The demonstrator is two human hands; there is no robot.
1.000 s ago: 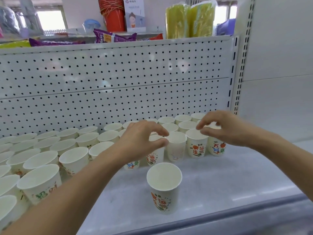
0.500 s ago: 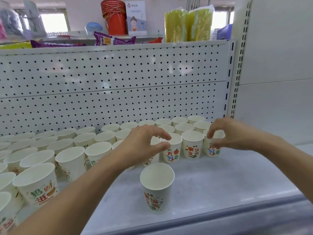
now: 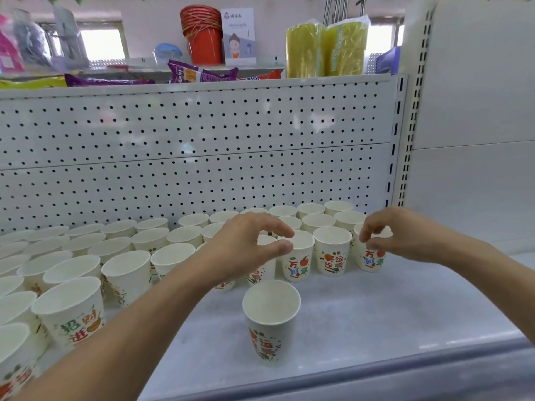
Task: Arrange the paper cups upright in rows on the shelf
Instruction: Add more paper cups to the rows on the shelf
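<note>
Many white paper cups [image 3: 127, 273] with coloured print stand upright in rows along the back and left of the white shelf [image 3: 376, 314]. One cup [image 3: 270, 322] stands alone in front of the rows. My left hand [image 3: 249, 247] curls over the rim of a front-row cup [image 3: 259, 274], thumb in front and fingers behind. My right hand [image 3: 396, 235] pinches the rim of the rightmost front-row cup [image 3: 373, 260]. Two more upright cups stand between my hands.
A white pegboard [image 3: 202, 154] backs the shelf, and a white side panel [image 3: 477, 183] closes it on the right. The shelf above holds snack packets [image 3: 199, 75], red buckets [image 3: 202, 36] and yellow packs [image 3: 324, 47]. The shelf's front lip [image 3: 347, 374] runs below the lone cup.
My right hand has come down and a little right onto the rightmost cup's rim. My left hand has stayed over its cup. The view has shifted slightly.
</note>
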